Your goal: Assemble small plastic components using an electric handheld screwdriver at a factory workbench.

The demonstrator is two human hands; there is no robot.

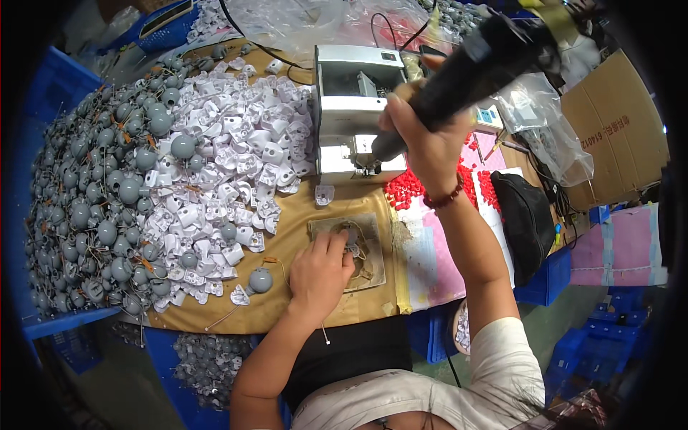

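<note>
A: Where is the part, and how do the grips stand?

B: The left hand (319, 269) presses a small white part (352, 248) onto the mat (373, 276), fingers closed over it. The right hand (423, 136) wraps the black driver (476, 68).

A: Handling?

B: Judged light, stiff plastic; pinch its edges.

A: Packages?

B: Brown carton (616, 129) far right; clear bags (541, 118) beside it.
</note>
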